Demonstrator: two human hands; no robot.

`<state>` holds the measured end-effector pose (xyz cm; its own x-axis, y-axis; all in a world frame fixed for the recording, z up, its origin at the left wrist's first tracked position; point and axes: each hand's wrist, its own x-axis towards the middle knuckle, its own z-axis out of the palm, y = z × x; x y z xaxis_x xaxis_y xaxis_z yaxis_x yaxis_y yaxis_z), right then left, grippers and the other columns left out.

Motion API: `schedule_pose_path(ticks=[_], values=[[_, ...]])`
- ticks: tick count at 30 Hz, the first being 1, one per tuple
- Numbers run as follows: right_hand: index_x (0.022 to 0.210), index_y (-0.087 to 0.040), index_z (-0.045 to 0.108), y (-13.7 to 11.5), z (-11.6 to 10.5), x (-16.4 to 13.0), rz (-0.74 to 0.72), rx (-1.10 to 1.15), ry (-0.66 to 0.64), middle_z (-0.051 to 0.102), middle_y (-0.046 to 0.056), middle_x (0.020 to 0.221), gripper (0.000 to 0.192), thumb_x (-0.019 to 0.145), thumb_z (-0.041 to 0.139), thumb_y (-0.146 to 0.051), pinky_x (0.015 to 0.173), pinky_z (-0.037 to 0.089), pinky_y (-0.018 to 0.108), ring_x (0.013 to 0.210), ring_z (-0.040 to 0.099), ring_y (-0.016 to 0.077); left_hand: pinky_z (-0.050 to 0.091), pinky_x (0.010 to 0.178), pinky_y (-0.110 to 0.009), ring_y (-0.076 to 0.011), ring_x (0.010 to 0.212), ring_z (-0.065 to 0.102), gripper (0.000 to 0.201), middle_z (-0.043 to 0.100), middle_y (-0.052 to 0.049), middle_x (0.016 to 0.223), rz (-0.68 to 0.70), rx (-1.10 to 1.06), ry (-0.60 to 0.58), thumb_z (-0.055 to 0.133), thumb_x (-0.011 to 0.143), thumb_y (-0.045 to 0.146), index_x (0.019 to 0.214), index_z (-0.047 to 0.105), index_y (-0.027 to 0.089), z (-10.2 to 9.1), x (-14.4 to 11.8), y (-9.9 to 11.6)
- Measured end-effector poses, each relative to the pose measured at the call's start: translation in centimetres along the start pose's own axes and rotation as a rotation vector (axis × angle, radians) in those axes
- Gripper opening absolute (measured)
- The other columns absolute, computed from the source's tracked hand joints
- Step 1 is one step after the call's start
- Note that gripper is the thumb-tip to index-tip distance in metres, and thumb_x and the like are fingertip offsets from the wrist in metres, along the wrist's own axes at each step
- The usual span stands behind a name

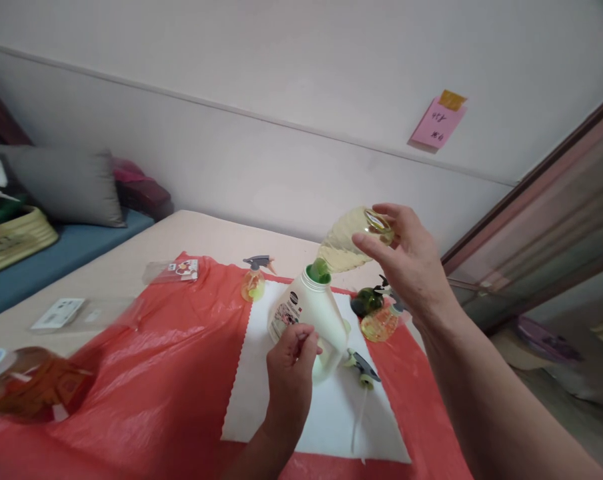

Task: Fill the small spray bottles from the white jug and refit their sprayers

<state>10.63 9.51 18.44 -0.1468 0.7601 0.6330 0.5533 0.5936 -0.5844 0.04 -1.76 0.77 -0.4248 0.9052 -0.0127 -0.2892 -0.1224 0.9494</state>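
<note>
Red sheeting [181,380] stops before the counter's [221,233] far edge; my right grip [405,257] clasps a bottle [344,237] tipped over a jug [309,303]; left grip [292,373] curled, hold unclear.

I face a pale wall [291,73], a pink note [437,125] taped to it, to my left a grey cushion [69,187] on a blue mat [86,253], a yellow basket [19,241] near it, closer to me a white-lidded jar [39,383] with amber contents
</note>
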Motion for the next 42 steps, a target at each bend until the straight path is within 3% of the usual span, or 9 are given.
schedule_pose_path(ticks=[6, 10, 14, 21, 28, 32, 35, 38, 42], values=[[0.132, -0.03, 0.052, 2.4, -1.2, -3.0, 0.131, 0.171, 0.06, 0.065, 0.007, 0.121, 0.067, 0.073, 0.077, -0.051, 0.096, 0.05, 0.05, 0.11, 0.063, 0.0271, 0.051, 0.073, -0.029, -0.0165, 0.072, 0.066, 0.018, 0.072, -0.002, 0.082, -0.005, 0.011, -0.01, 0.064, 0.086, 0.037, 0.092, 0.069, 0.02, 0.2, -0.1, 0.0], [0.141, -0.034, 0.047, 5.0, -2.6, -7.8, 0.306, 0.305, 0.042, 0.063, 0.007, 0.121, 0.081, 0.069, 0.082, -0.045, 0.094, 0.052, 0.044, 0.111, 0.063, 0.0265, 0.05, 0.072, -0.028, -0.0169, 0.074, 0.066, 0.02, 0.073, -0.002, 0.085, 0.01, 0.042, -0.043, 0.065, 0.086, 0.039, 0.091, 0.069, 0.02, 0.2, -0.2, -0.1], [0.131, -0.031, 0.053, 8.1, -2.7, -13.2, 0.472, 0.454, -0.074, 0.06, 0.009, 0.13, 0.07, 0.069, 0.082, -0.043, 0.089, 0.055, 0.041, 0.114, 0.062, 0.0283, 0.051, 0.073, -0.029, -0.018, 0.077, 0.067, 0.024, 0.072, -0.004, 0.086, 0.017, 0.099, -0.155, 0.062, 0.089, 0.041, 0.092, 0.069, 0.019, 0.5, -0.6, 0.0], [0.123, -0.031, 0.048, 8.2, -0.9, -17.9, 0.483, 0.607, -0.23, 0.061, 0.006, 0.123, 0.069, 0.066, 0.086, -0.038, 0.099, 0.051, 0.039, 0.118, 0.061, 0.0259, 0.053, 0.094, -0.037, -0.0259, 0.114, 0.065, 0.064, 0.065, -0.013, 0.128, 0.004, -0.03, -0.423, 0.07, 0.085, 0.046, 0.139, 0.046, 0.022, 1.6, -2.4, 0.4], [0.135, -0.033, 0.053, 8.1, -1.0, -17.9, 0.412, 0.782, -0.487, 0.061, 0.006, 0.137, 0.073, 0.07, 0.085, -0.039, 0.11, 0.043, 0.043, 0.13, 0.055, 0.0247, 0.055, 0.095, -0.043, -0.0305, 0.114, 0.066, 0.078, 0.064, -0.013, 0.129, 0.14, 0.027, -0.128, 0.085, 0.065, 0.047, 0.132, 0.05, 0.025, 1.0, -2.5, -0.9], [0.113, -0.025, 0.068, 11.7, -1.7, -16.8, 0.571, 0.65, -0.143, 0.07, 0.007, 0.121, 0.038, 0.083, 0.068, -0.049, 0.098, 0.05, 0.042, 0.108, 0.067, 0.0214, 0.051, 0.102, -0.047, -0.0273, 0.107, 0.068, 0.07, 0.069, -0.005, 0.114, 0.376, 0.036, 0.037, 0.085, 0.062, 0.042, 0.122, 0.054, 0.024, 0.1, 0.0, 0.8], [0.097, -0.019, 0.07, 14.3, -2.2, -16.8, 0.769, 0.502, 0.194, 0.074, 0.006, 0.098, 0.038, 0.077, 0.072, -0.051, 0.088, 0.053, 0.039, 0.09, 0.068, 0.0198, 0.048, 0.107, -0.045, -0.0237, 0.11, 0.066, 0.064, 0.068, -0.002, 0.115, 0.587, 0.155, 0.378, 0.085, 0.066, 0.035, 0.121, 0.057, 0.024, -2.2, 3.2, 2.6], [0.093, -0.018, 0.07, 16.1, -2.3, -17.1, 0.839, 0.496, 0.314, 0.074, 0.007, 0.089, 0.039, 0.073, 0.073, -0.051, 0.079, 0.055, 0.036, 0.081, 0.068, 0.0195, 0.043, 0.112, -0.047, -0.0244, 0.116, 0.063, 0.062, 0.067, -0.006, 0.123, 0.552, 0.293, 0.559, 0.084, 0.069, 0.032, 0.124, 0.059, 0.022, -5.4, 6.2, 3.5], [0.098, -0.017, 0.069, 17.3, -2.5, -17.1, 0.766, 0.016, -0.086, 0.073, 0.008, 0.091, 0.03, 0.089, 0.052, -0.041, 0.077, 0.054, 0.034, 0.084, 0.07, 0.0199, 0.048, 0.107, -0.048, -0.0256, 0.112, 0.066, 0.066, 0.069, -0.008, 0.12, 0.491, 0.259, 0.55, 0.086, 0.067, 0.033, 0.126, 0.06, 0.018, -6.9, 7.3, 2.9]])
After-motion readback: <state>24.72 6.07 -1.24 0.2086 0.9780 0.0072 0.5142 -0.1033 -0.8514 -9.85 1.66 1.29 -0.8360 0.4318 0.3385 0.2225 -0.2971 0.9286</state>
